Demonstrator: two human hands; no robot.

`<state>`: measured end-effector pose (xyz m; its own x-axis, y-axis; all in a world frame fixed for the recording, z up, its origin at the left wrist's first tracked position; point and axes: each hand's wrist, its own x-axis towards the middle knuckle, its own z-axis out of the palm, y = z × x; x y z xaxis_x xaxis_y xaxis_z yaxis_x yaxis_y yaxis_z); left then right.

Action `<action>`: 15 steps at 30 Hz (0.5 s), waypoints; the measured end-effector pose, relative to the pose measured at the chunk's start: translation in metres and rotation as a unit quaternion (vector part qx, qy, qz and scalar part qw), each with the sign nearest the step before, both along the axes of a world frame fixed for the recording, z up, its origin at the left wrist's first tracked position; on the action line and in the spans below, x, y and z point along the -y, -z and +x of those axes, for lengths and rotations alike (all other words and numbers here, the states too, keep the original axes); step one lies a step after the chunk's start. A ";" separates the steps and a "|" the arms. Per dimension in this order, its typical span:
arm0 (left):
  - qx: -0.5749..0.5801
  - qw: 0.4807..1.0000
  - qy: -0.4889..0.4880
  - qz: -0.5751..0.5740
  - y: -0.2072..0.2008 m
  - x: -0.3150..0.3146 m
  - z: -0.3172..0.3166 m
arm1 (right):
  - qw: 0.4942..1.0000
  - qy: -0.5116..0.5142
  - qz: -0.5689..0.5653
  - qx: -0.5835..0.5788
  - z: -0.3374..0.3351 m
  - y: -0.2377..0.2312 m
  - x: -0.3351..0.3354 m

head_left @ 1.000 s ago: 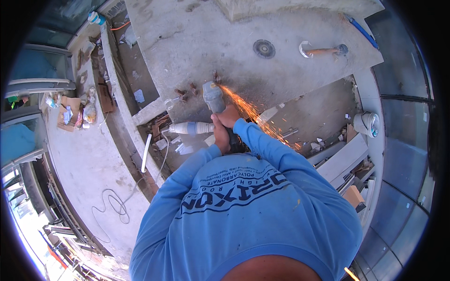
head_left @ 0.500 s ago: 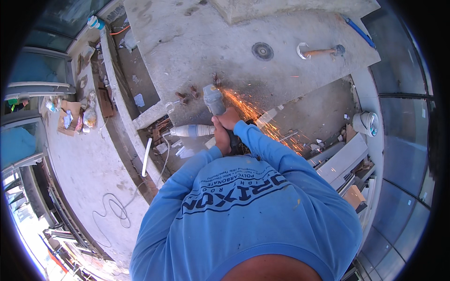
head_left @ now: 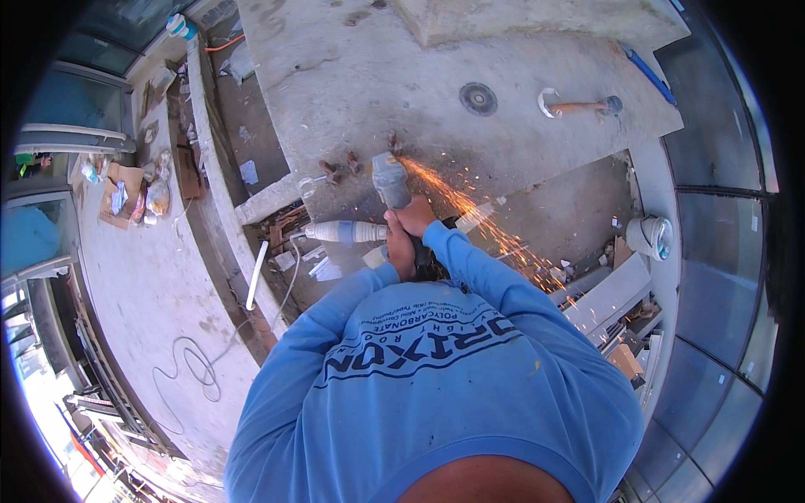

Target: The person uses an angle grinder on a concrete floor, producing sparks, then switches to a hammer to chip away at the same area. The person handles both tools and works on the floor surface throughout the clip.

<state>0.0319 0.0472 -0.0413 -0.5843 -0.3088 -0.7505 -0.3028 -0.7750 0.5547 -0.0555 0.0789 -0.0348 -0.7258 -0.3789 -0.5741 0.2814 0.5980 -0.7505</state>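
Both my hands are closed around an angle grinder (head_left: 391, 180) with a grey head. My right hand (head_left: 416, 215) wraps the body just behind the head. Lower down, my left hand (head_left: 401, 250) grips the dark rear part. The grinder's head is by a rusty metal stub (head_left: 392, 143) on the concrete slab (head_left: 335, 92), and orange sparks (head_left: 470, 208) stream away to the lower right. The exact cutting contact is hidden. More rusty stubs (head_left: 332, 173) stand just left of the head. A pale cylinder with a blue band (head_left: 345, 232) lies left of my left hand.
On the slab are a round dark disc (head_left: 478, 99), a hammer-like tool with a wooden handle (head_left: 579, 107) and a blue bar (head_left: 648, 74). A white bucket (head_left: 649, 238) stands at right, near long panels (head_left: 616, 293). A cable (head_left: 201, 369) loops at left, below a cardboard box (head_left: 126, 193).
The view has shifted slightly. The spark stream is now narrower and reaches farther to the lower right. Both hands keep their grip on the angle grinder, its head still beside the rusty stub.
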 end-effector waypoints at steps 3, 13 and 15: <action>-0.008 1.000 -0.001 -0.007 -0.005 -0.002 -0.001 | 1.000 0.007 0.017 -0.013 0.002 0.025 -0.003; 0.040 0.999 0.006 -0.004 0.004 0.006 -0.001 | 0.998 -0.017 0.043 -0.032 -0.003 0.014 0.006; 0.041 0.999 0.020 0.004 0.001 0.010 -0.002 | 0.999 -0.019 0.042 -0.025 -0.004 -0.003 0.009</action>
<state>0.0296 0.0375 -0.0419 -0.5326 -0.2811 -0.7983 -0.3768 -0.7658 0.5211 -0.0597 0.0701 -0.0315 -0.7410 -0.3583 -0.5680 0.2210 0.6685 -0.7101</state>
